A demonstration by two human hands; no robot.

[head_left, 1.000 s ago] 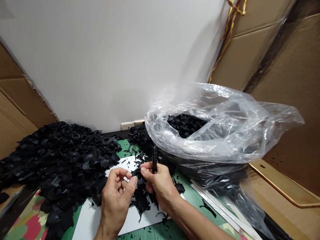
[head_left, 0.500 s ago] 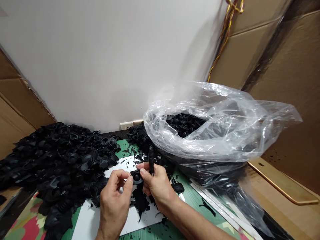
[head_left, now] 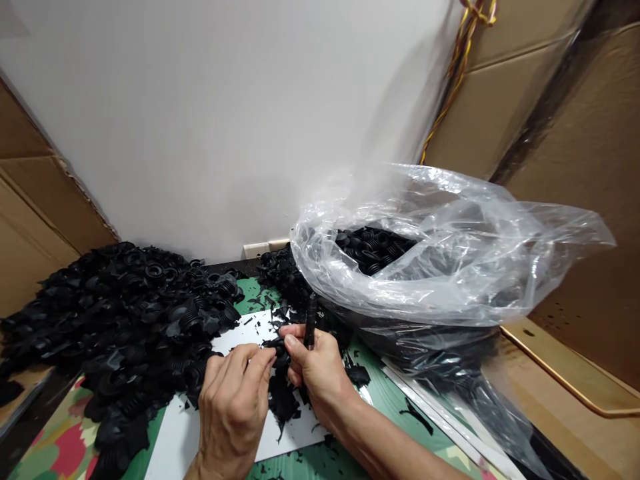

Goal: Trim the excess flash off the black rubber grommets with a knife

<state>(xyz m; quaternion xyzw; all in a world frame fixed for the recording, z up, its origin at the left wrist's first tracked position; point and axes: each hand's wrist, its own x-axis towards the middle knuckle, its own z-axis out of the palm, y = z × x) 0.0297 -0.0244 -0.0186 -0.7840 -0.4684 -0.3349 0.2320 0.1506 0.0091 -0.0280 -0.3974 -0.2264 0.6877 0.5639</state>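
Observation:
Between my two hands is a small black ribbed rubber part [head_left: 282,351], mostly hidden by fingers. My left hand [head_left: 234,403] is closed, back of the hand up, its fingertips pinching the left edge of the part. My right hand [head_left: 320,367] grips the part's right side between thumb and fingertips. A black pen-like tool [head_left: 311,321] stands upright in that same hand; its lower end is out of sight. Beneath both hands lies a white sheet [head_left: 187,433] strewn with black rubber scraps [head_left: 286,403].
A large heap of black rubber parts [head_left: 135,313] covers the left side. At the right stands a clear plastic bag [head_left: 440,293] with more black parts inside. A gold phone [head_left: 575,370] lies on cardboard beyond it. Green mat [head_left: 385,393] shows under the sheet; the wall [head_left: 225,120] rises behind.
My left hand has rolled over, its back now facing up and its fingers covering more of the rubber part. The part has tilted. My right hand stays almost in place with the tool.

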